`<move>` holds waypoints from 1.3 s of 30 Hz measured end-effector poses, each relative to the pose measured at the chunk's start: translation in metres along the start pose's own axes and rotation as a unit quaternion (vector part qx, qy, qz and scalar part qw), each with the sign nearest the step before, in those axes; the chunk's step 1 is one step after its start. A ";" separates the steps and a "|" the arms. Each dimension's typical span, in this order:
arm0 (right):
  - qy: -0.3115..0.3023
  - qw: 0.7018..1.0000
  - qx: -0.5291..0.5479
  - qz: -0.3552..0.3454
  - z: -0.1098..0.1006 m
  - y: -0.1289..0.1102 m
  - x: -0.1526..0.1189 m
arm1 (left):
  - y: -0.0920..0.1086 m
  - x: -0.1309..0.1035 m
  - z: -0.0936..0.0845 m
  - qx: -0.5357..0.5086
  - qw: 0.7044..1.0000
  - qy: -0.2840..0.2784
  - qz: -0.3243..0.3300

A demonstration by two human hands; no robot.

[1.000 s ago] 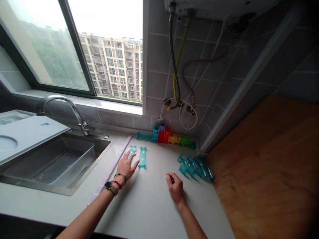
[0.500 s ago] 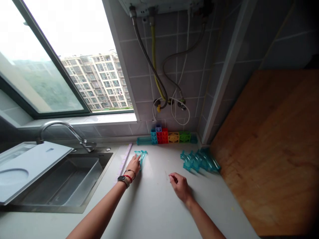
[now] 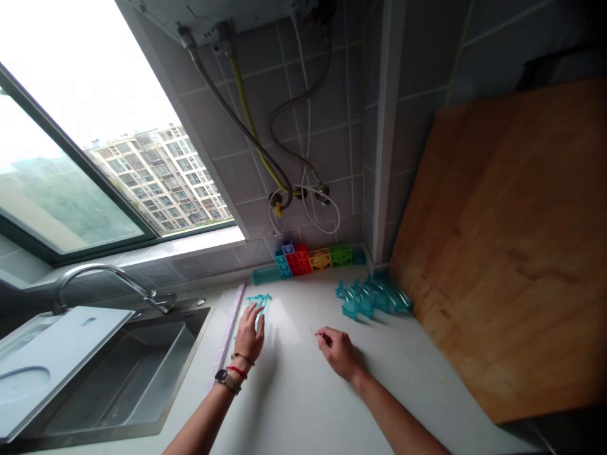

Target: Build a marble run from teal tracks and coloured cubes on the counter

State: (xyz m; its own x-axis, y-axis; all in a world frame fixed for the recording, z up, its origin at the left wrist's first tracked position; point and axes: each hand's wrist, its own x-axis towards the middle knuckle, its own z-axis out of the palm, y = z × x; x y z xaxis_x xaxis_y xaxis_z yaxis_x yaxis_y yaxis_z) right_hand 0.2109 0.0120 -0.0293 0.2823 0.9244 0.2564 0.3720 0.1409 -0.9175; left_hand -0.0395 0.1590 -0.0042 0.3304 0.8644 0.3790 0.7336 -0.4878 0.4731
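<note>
My left hand (image 3: 250, 333) is open, its fingers spread over a clear teal plastic piece (image 3: 260, 299) that lies on the counter and is partly hidden beneath it. Whether the fingers touch the piece, I cannot tell. My right hand (image 3: 339, 352) rests low over the counter, fingers curled in against the thumb, with nothing visible in them. Beyond it to the right, several curved teal plastic pieces (image 3: 372, 297) lie side by side. Left of my left hand runs a long pale purple strip (image 3: 231, 325).
Along the back wall stands a row of coloured blocks, among them red blocks (image 3: 298, 260) and a green block (image 3: 340, 255). A sink (image 3: 156, 373) with a tap (image 3: 154, 298) and a white board (image 3: 71, 354) is at left. A wooden board (image 3: 502, 253) leans at right.
My left hand has drawn back a little toward me and its fingers have spread. My right hand stays curled in about the same place. The view has tilted and shifted.
</note>
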 end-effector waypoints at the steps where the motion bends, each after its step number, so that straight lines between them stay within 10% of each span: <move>1: 0.003 1.000 0.005 0.002 0.001 0.000 0.000 | 0.014 -0.008 0.004 -0.019 1.000 -0.001 0.023; 10: 0.023 0.998 0.048 0.012 0.000 0.008 0.005 | 0.096 -0.031 0.076 -0.213 0.964 -0.091 0.127; 22: 0.043 0.997 -0.059 0.009 -0.007 0.011 0.004 | 0.094 -0.041 0.077 -0.338 0.931 -0.133 0.041; 32: 0.114 0.932 -0.345 0.000 -0.050 0.008 0.064 | 0.094 -0.038 0.082 -0.403 0.906 -0.127 -0.011; 39: 0.079 0.922 -0.379 0.008 -0.051 0.015 0.053 | 0.095 -0.037 0.083 -0.414 0.900 -0.133 -0.030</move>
State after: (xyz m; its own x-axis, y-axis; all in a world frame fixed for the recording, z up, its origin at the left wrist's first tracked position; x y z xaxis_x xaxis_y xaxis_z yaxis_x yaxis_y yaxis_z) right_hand 0.2760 0.0449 -0.0138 0.3964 0.8524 0.3412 0.8606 -0.2155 -0.4615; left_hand 0.0672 0.0911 -0.0394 0.5160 0.8372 0.1810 0.0982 -0.2678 0.9585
